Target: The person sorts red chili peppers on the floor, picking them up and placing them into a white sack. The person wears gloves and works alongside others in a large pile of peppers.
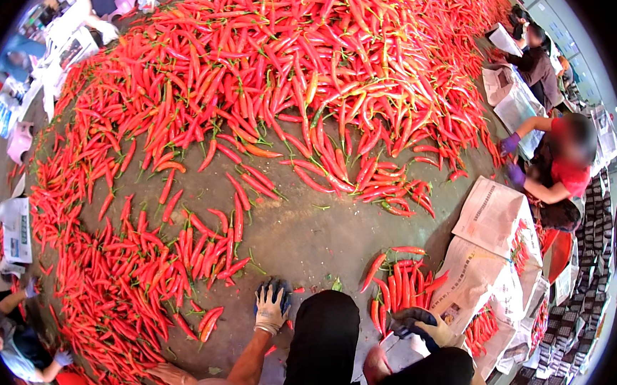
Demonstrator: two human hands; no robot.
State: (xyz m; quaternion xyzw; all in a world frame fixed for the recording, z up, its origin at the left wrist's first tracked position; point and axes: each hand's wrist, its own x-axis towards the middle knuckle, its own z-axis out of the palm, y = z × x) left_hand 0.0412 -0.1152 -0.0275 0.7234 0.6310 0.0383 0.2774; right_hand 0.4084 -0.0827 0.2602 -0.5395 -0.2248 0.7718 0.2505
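Red chillies [403, 285] lie bunched on the floor [312, 236], long axes mostly pointing away from us, just beside our nearer right hand [422, 325], whose grip we cannot tell; our left hand [272, 307] spreads loose, empty, farther left.

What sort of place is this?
Probably a chili-packing workplace: a huge heap of red chilies lies on the floor, paper-lined containers hold more, and gloved workers are around it.
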